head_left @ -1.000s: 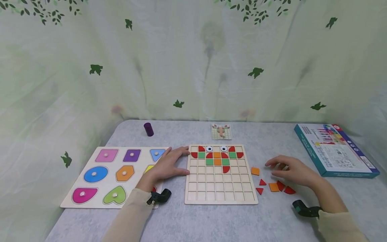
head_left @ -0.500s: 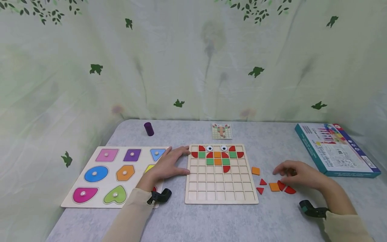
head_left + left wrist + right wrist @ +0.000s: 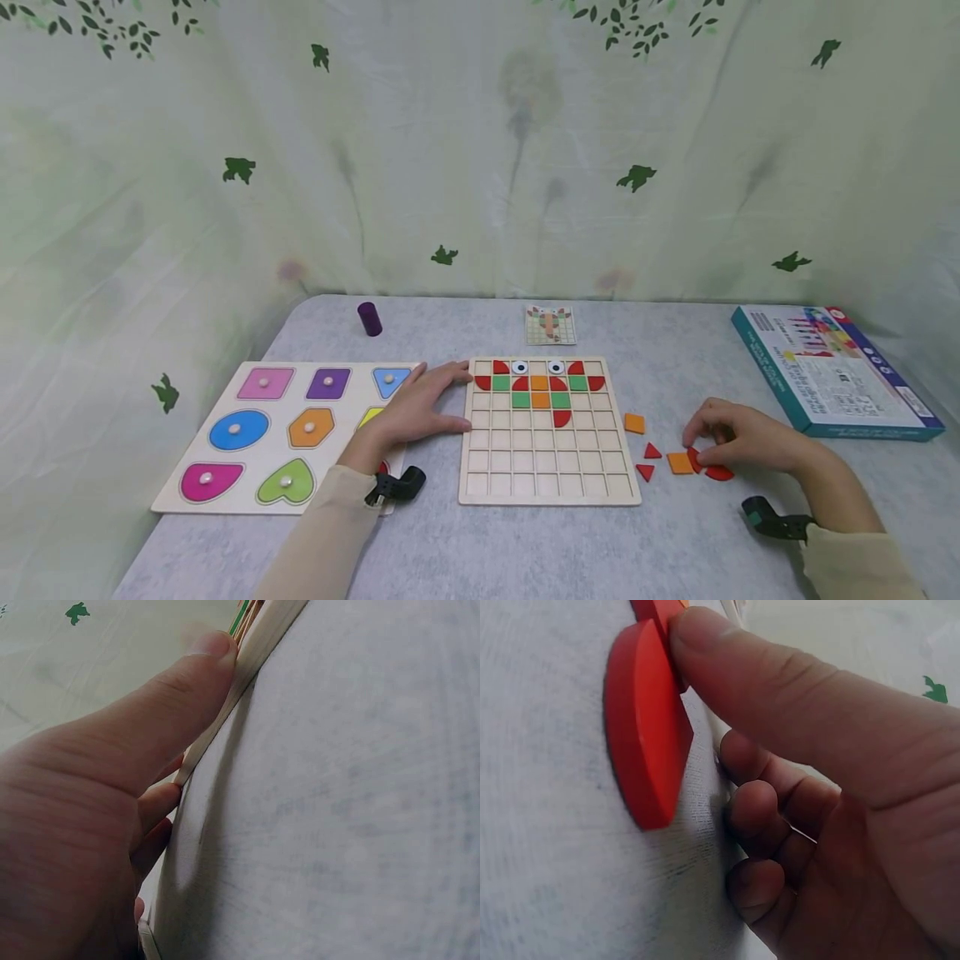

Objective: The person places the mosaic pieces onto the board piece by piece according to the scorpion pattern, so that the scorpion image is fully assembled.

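Note:
My left hand (image 3: pixel 422 410) rests against the left edge of a wooden grid board (image 3: pixel 540 490), thumb and fingertips spread along its rim. Red, green and orange tiles and two eye tiles fill part of the board's upper rows. To the board's right, my right hand (image 3: pixel 750 435) pinches a red quarter-circle tile (image 3: pixel 694 461) between thumb and index finger, low at the table. Beside it lies another red quarter-circle tile (image 3: pixel 719 473), large in the right wrist view (image 3: pixel 649 735). An orange square tile (image 3: pixel 680 463) sits just left of the pinched one.
Another orange square (image 3: pixel 634 424) and two red triangles (image 3: pixel 652 451) lie by the board. A knobbed shape puzzle (image 3: pixel 277 433) is partly under the left forearm. A pattern card (image 3: pixel 550 326), a purple cylinder (image 3: pixel 369 319) and a teal-sided box (image 3: pixel 836 375) stand farther back.
My right hand has moved slightly right and down to the red tiles, and its thumb and index finger have closed on one. The left hand stays at the board.

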{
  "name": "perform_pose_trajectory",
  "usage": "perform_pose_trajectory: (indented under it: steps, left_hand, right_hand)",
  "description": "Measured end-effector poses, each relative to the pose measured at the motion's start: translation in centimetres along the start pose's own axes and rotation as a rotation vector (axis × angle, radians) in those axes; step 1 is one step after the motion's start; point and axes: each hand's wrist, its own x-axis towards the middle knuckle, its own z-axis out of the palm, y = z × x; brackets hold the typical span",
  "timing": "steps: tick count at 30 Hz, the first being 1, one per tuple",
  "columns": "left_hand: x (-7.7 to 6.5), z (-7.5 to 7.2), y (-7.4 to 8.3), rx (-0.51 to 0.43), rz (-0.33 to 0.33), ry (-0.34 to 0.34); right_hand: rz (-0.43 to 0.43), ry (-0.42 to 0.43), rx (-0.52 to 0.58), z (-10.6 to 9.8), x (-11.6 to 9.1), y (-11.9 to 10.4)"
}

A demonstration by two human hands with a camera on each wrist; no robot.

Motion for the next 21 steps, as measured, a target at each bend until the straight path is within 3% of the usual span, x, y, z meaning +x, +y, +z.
perform_pose_trajectory:
  steps: [13, 21]
  left_hand:
    - [0.0, 0.06, -0.16, -0.002, -0.001, 0.003]
    - [0.07, 0.14, -0.26, -0.001, 0.006, 0.004]
  right_hand:
    - [-0.022, 0.007, 0.016, -0.07, -0.04, -0.05]
    - [0.007, -0.006, 0.093, -0.26, -0.02, -0.1]
